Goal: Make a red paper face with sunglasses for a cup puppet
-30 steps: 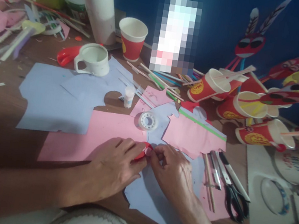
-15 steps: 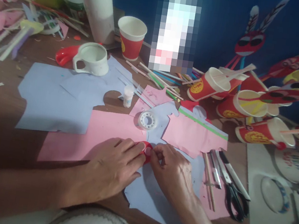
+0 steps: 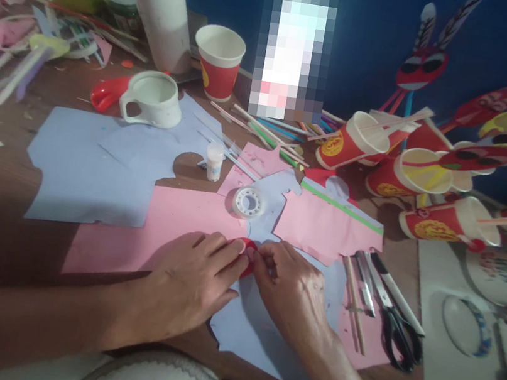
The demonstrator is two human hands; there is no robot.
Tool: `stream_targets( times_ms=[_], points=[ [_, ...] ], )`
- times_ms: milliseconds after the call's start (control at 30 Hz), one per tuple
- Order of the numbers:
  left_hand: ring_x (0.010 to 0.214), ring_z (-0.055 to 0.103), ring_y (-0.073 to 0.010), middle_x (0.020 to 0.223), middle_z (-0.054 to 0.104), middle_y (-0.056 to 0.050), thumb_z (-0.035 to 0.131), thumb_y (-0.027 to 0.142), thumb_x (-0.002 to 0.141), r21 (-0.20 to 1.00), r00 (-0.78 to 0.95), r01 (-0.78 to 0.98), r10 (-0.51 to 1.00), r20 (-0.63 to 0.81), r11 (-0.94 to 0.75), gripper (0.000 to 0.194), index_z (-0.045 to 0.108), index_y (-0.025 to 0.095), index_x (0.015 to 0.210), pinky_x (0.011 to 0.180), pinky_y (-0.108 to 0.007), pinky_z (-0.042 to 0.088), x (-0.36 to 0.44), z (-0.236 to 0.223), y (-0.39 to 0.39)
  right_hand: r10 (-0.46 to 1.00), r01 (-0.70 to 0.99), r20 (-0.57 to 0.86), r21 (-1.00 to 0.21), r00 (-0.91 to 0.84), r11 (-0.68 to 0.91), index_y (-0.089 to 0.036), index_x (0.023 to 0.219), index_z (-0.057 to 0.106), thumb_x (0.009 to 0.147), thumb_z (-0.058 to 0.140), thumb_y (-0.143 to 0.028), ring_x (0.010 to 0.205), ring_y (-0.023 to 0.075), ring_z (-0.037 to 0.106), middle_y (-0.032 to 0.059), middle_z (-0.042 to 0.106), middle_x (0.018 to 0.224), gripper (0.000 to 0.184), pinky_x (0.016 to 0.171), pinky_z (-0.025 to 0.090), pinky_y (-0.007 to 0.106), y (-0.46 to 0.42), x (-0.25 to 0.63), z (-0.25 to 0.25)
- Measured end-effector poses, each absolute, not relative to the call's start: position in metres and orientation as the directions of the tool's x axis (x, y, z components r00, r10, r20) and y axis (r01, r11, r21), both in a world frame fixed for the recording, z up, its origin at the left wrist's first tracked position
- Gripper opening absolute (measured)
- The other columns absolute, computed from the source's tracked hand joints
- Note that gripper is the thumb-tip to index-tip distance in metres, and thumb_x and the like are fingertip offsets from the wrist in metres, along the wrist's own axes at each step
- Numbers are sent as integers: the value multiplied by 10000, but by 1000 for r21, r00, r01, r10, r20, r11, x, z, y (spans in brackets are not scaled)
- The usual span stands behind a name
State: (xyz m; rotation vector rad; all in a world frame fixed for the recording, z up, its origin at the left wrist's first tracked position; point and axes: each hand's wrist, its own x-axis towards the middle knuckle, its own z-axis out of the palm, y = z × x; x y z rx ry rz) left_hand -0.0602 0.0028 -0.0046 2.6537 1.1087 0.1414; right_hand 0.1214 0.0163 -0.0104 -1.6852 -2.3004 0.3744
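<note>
Hands meet over a small red disc [image 3: 249, 270], apparently paper, partly hidden under the fingers. The left hand [image 3: 195, 276] lies across it, fingers extended over its left part, thumb apart. The right hand [image 3: 292, 281] has thumb and forefinger drawn together at a small pale circle [image 3: 249, 255] on the disc; whether they pinch the circle or only press it, I cannot tell. The disc looks light, thin and easily creased, probably best held by its rim, with the pale circle more likely to slide than tear.

Beneath the grip lie a blue sheet [image 3: 279, 340] and, leftward, a pink sheet [image 3: 203, 208]. Just beyond the fingertips sits a tape roll [image 3: 238, 202] with a white spoked core, the nearest obstacle to reaching forward; past it, slightly left, stands a small white-capped bottle [image 3: 213, 164]. Right of the right hand are a slim stick [image 3: 353, 306] and black-handled scissors [image 3: 387, 306]. Farther off, beyond the left hand, stands a white mug [image 3: 167, 112].
</note>
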Motion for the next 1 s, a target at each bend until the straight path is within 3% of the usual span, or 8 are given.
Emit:
stream_targets(
  times_ms=[200,433,600,767,1000],
  points=[
    [930,447,-261,1197,511,-106,359,341,938,262,706,688,708,-25,-677,357,528,118,1160,759,-441,461,-59,-5,3,955,889,54,-354,-291,291,-205,701,576,864,554,-260,550,137,551,-24,606,632,174,512,287,252,15,121,-11],
    [942,446,-264,1266,478,-98,336,326,946,233,711,689,703,-33,-686,380,489,122,1227,759,-442,461,-60,-4,3,974,844,33,-493,-225,212,-194,791,639,840,555,-196,634,153,627,-4,676,722,97,576,380,246,20,130,-3],
    [938,453,-264,1236,503,-89,350,333,942,214,703,703,709,-63,-678,384,478,132,1244,767,-438,458,-59,0,3,973,829,85,-511,-213,226,-171,896,662,863,515,-182,672,157,630,22,684,766,151,614,420,251,22,142,8],
    [939,456,-259,1236,499,-85,370,330,936,214,704,700,708,-48,-681,367,499,143,1224,767,-428,455,-58,0,4,915,810,120,-432,-384,397,-180,972,673,891,462,-146,737,189,598,45,656,782,228,686,411,300,7,144,5],
    [961,445,-264,1236,491,-100,349,307,942,259,709,687,705,-31,-679,376,485,120,1238,788,-441,447,-59,-5,3,837,793,124,-271,-533,545,-189,1172,605,893,411,-110,708,206,528,63,615,822,350,645,332,331,-9,141,-9]
  ],
)
